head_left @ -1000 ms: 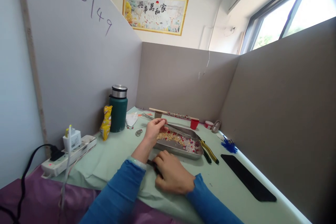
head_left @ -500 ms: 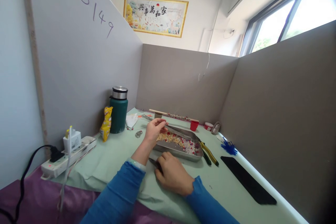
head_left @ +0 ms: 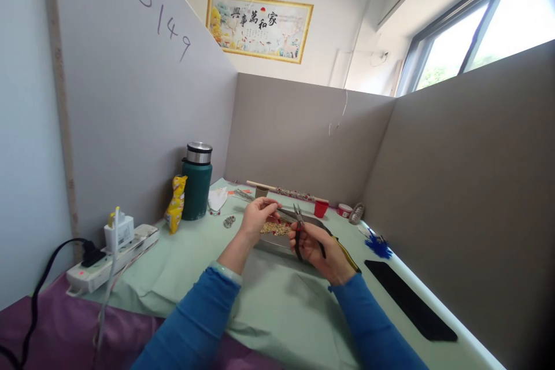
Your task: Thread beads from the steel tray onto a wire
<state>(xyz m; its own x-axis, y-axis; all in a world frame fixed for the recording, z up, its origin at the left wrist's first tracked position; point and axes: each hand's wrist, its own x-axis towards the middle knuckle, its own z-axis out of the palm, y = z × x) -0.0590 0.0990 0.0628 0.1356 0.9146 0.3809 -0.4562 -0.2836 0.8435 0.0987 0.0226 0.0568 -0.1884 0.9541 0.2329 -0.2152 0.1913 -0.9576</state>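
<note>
Green cloth [head_left: 156,280] spans the worktop [head_left: 260,289]; over the left edge of a tray [head_left: 274,242], my left hand [head_left: 255,221] pinches wires [head_left: 286,214]; my right hand [head_left: 324,250] grips pliers [head_left: 298,237].

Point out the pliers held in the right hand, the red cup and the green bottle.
Held pliers [head_left: 298,239]: head view, on a dark handle.
Red cup [head_left: 321,209]: head view, on its side.
Green bottle [head_left: 196,191]: head view, mid-body.

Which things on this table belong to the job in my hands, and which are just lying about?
Seemingly in the job:
- thin wires, in your left hand
- pliers, in your right hand
- tray
- beads in it

Apparently lying about:
- bottle
- yellow packet
- black strip
- power strip
</note>
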